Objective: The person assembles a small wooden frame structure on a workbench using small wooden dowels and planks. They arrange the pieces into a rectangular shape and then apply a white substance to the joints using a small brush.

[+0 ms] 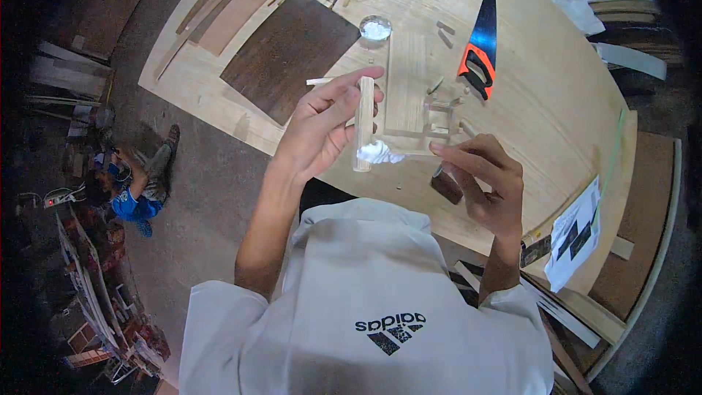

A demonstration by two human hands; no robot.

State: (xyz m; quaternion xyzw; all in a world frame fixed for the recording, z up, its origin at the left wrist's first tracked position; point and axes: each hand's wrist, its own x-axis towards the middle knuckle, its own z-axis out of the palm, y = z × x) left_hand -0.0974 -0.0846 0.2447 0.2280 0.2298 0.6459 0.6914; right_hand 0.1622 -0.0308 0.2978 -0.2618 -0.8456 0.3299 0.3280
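Note:
My left hand [322, 121] grips a short, light wooden strip [363, 121] between thumb and fingers, holding it above the table's near edge. In my right hand [486, 179] a thin stick [417, 154] is pinched between thumb and fingertips. A lump of white paste, which looks like glue [378, 152], sits at the stick's far end and touches the lower part of the strip. Just beyond my right hand, a small frame of pale wood pieces [440, 107] stands on the table. Beside it lies a flat pale board [406, 95].
A handsaw [484, 44] with an orange and black handle lies at the right. Nearby are a shiny round dish [375, 28], a dark brown board [292, 55], long wood strips [234, 18] and printed sheets [574, 234]. Someone in blue [135, 201] is low on the floor at left.

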